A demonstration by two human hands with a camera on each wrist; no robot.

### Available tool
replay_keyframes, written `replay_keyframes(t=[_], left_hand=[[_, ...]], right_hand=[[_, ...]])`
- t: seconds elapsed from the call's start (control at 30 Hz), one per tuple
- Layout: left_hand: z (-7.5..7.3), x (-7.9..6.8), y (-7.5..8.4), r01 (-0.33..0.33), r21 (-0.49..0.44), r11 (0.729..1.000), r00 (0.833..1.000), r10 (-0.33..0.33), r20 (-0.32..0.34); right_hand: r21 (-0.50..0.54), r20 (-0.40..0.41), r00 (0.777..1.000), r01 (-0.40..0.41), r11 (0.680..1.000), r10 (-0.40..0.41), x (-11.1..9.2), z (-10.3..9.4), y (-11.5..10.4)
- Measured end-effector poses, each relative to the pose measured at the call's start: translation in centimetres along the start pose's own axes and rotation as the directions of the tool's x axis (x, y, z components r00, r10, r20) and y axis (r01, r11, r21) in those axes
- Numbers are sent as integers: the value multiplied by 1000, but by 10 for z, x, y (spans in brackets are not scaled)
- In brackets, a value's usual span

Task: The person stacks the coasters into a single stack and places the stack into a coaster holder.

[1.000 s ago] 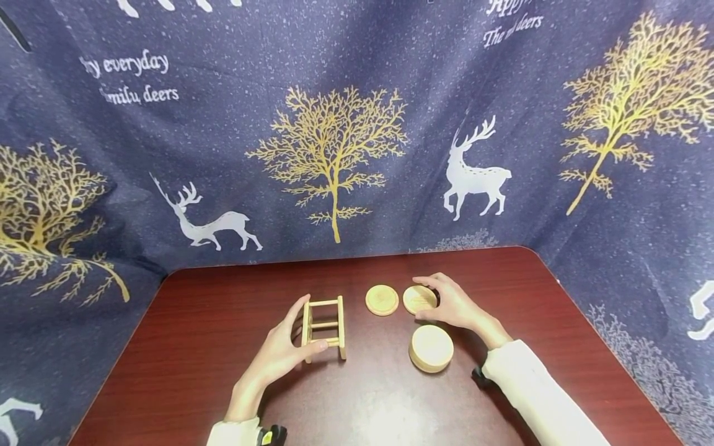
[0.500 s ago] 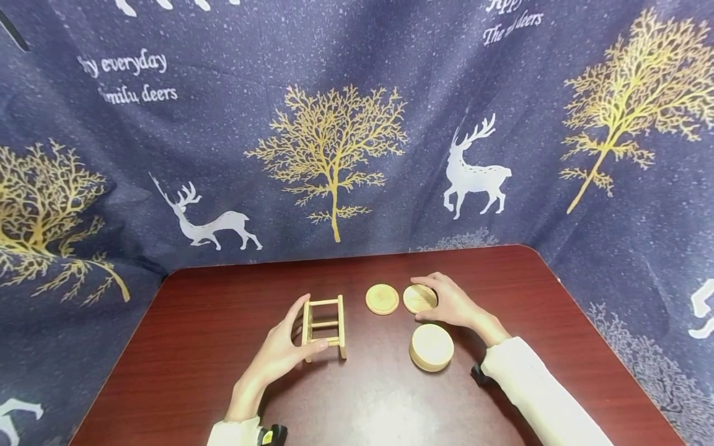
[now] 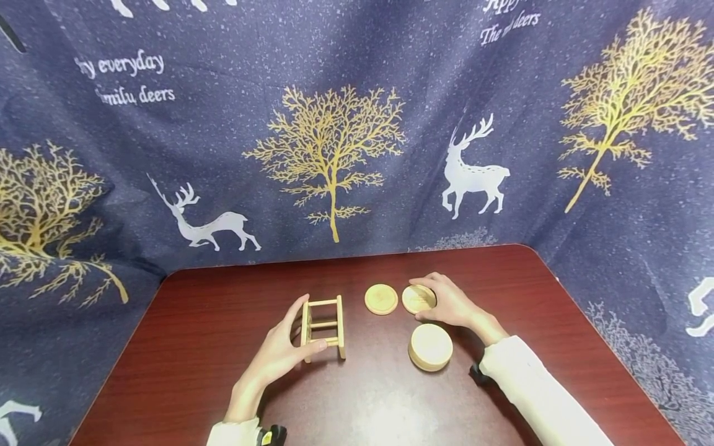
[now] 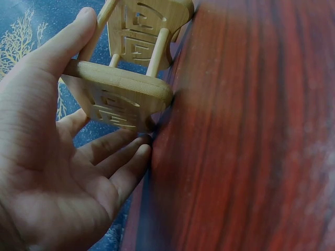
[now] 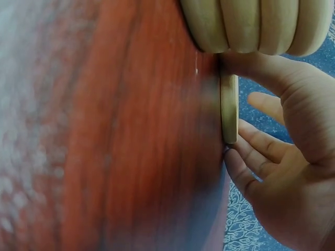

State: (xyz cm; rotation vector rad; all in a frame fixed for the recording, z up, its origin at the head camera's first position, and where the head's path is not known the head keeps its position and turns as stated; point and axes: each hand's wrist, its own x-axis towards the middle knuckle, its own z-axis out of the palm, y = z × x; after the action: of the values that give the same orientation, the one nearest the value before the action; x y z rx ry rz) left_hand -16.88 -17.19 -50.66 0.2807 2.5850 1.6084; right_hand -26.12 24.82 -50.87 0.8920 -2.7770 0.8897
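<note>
A small wooden coaster rack (image 3: 339,331), with round bars and carved side panels (image 4: 133,99), stands on the table towards the left. My left hand (image 3: 277,352) grips it from its left side, thumb over the near bar and forefinger at the far end. On the right, a round wooden coaster (image 3: 417,300) lies flat with my right hand (image 3: 454,305) holding its edge between thumb and fingers. Beside it to the left is another round coaster (image 3: 381,300). A stack of several coasters (image 3: 430,347) sits nearer, close to the right forearm.
Everything rests on a dark red wood-grain table (image 3: 223,297) with rounded far corners. Behind it hangs a blue cloth (image 3: 390,217) printed with trees and deer. Both wrists wear dark straps, the left strap (image 3: 273,435) showing near the front.
</note>
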Motion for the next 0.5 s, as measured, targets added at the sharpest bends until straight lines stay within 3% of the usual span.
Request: replay_keyframes(t=[0.5], left_hand=[[0,0,0,0,-22,1000,1000,0,2]], right_hand=[[1,4,1000,-18,1000,18,0,-3,-3]])
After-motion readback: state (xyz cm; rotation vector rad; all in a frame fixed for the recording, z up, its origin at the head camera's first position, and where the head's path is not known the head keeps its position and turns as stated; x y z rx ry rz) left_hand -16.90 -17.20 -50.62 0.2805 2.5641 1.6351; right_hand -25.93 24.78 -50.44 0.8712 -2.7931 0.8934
